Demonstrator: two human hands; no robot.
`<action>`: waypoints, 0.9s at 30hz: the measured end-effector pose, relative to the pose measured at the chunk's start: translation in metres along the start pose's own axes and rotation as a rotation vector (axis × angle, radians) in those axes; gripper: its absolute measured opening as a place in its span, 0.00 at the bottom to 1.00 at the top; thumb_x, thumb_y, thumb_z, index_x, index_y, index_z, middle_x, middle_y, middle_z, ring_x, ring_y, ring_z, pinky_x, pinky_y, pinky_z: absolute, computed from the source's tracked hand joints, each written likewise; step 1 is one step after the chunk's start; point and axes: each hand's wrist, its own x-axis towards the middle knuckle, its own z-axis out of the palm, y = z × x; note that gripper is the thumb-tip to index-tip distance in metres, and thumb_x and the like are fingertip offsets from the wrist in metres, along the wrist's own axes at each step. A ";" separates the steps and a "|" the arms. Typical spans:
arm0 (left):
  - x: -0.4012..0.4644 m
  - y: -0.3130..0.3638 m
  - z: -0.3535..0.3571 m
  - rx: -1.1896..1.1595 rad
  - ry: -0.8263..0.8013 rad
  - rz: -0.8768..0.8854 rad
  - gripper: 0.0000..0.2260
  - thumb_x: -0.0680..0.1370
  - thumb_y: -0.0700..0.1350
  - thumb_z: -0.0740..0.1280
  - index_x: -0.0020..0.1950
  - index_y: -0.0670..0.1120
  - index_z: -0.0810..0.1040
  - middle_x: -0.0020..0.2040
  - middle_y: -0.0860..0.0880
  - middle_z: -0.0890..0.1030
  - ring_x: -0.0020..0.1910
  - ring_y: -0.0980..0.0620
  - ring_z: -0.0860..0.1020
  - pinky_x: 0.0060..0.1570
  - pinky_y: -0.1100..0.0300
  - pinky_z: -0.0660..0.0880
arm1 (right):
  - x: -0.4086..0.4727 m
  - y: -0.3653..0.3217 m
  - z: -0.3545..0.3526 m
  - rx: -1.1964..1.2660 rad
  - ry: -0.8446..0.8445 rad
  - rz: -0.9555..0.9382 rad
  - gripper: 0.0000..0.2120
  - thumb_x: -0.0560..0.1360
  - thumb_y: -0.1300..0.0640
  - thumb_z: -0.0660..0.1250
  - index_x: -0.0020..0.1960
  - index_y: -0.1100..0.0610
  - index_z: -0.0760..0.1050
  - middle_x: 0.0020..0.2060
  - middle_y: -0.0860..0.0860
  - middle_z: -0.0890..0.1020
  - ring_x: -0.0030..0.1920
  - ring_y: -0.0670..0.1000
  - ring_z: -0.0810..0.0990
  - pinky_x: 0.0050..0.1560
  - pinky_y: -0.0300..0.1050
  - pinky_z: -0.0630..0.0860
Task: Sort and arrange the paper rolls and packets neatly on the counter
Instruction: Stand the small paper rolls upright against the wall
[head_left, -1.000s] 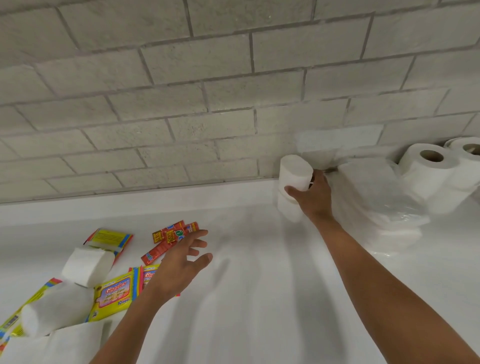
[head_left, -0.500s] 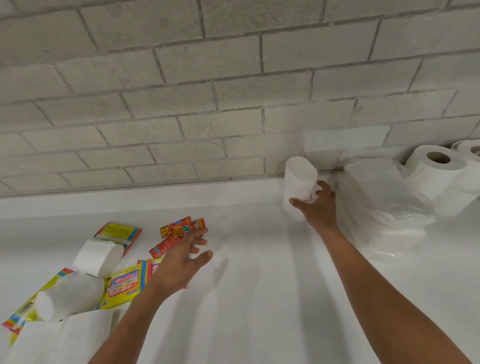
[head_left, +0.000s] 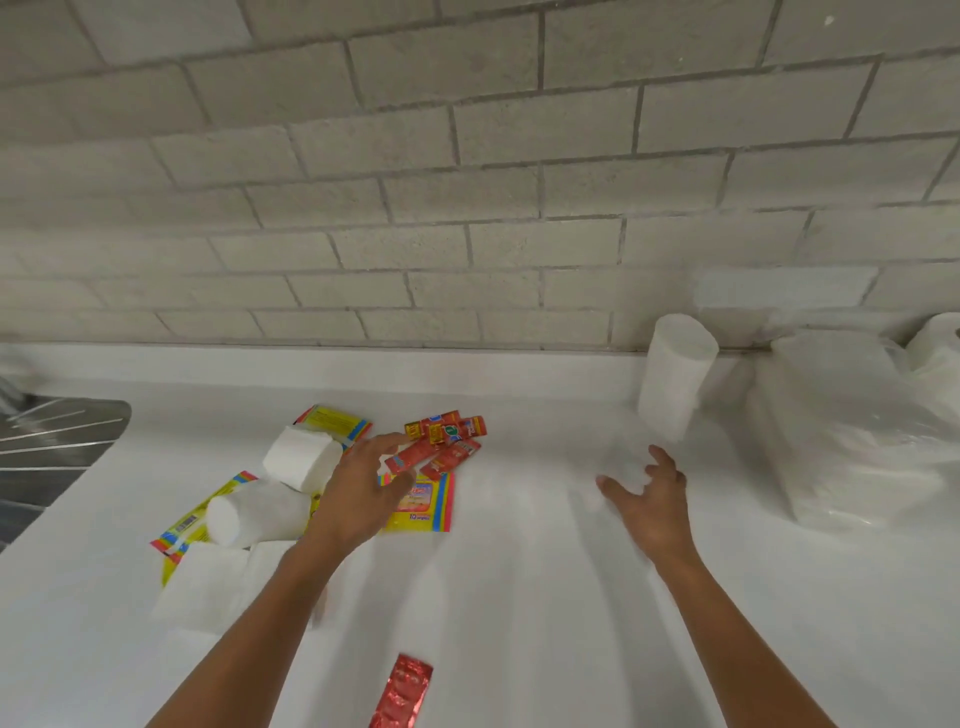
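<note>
1. Head view: the left hand (head_left: 363, 488) hangs over the yellow packet (head_left: 421, 501), its fingers relaxed and a little spread, and it holds nothing.
2. The right hand (head_left: 649, 499) is above the white counter (head_left: 519, 597), fingers spread and empty, apart from any thing.
3. On the yellow packet, just under the left hand, I can read "10" and a small word after it; the brand name is partly hidden and blurred.
4. Just beyond the left fingertips lies a small heap of red sachets (head_left: 447, 439); their print is too small to read.
5. To the left of the left hand lie two paper rolls (head_left: 304, 462) on their sides, touching more yellow packets (head_left: 332, 421).
6. Beyond the right hand stands an upright paper roll (head_left: 675, 379), close to the wall.
7. To the right of the right hand is a plastic-wrapped pack (head_left: 852, 431) of white paper, and more rolls (head_left: 940, 353) at the edge of the frame.
8. Between the two forearms, near the bottom edge, lies one red sachet (head_left: 402, 696).
9. The wall (head_left: 467, 182) is of pale grey bricks; far left of the left hand is a metal sink drainer (head_left: 47, 452).
</note>
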 end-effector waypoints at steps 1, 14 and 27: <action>0.002 -0.006 -0.008 0.031 0.024 -0.007 0.18 0.75 0.47 0.72 0.65 0.51 0.77 0.58 0.51 0.77 0.57 0.47 0.76 0.58 0.52 0.74 | -0.007 -0.002 0.006 0.002 -0.021 -0.005 0.42 0.71 0.51 0.78 0.77 0.54 0.59 0.68 0.58 0.67 0.65 0.60 0.73 0.62 0.52 0.74; 0.088 -0.109 -0.105 0.211 -0.023 -0.343 0.30 0.76 0.50 0.70 0.75 0.49 0.63 0.67 0.38 0.71 0.65 0.37 0.73 0.63 0.49 0.69 | -0.063 -0.071 0.096 -0.011 -0.175 -0.111 0.29 0.74 0.50 0.74 0.72 0.49 0.67 0.62 0.51 0.71 0.59 0.52 0.74 0.54 0.43 0.71; 0.131 -0.189 -0.110 0.013 -0.325 -0.571 0.32 0.72 0.60 0.70 0.73 0.53 0.66 0.58 0.45 0.76 0.43 0.45 0.78 0.33 0.59 0.75 | -0.076 -0.104 0.173 0.013 -0.204 -0.044 0.25 0.76 0.48 0.71 0.71 0.48 0.68 0.62 0.50 0.71 0.58 0.52 0.75 0.43 0.35 0.71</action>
